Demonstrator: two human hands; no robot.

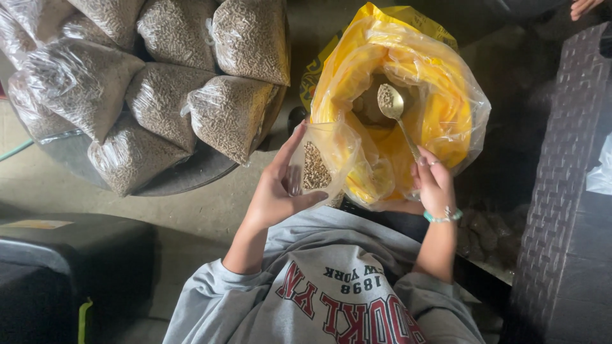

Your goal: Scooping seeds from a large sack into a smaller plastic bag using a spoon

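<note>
My left hand (278, 188) holds open a small clear plastic bag (317, 162) partly filled with brown pellets. My right hand (434, 180) grips the handle of a metal spoon (391, 104), whose bowl carries a heap of pellets. The spoon is raised over the mouth of a large yellow sack (408, 76) lined with clear plastic, which holds more pellets deep inside. The small bag sits against the sack's left rim, just left of the spoon.
Several filled clear bags of pellets (159, 83) are piled on a round dark tray (191, 172) at the upper left. A dark box (57, 267) stands at the lower left, a woven dark surface (567, 191) at the right. Another person's fingers (583, 7) show at the top right corner.
</note>
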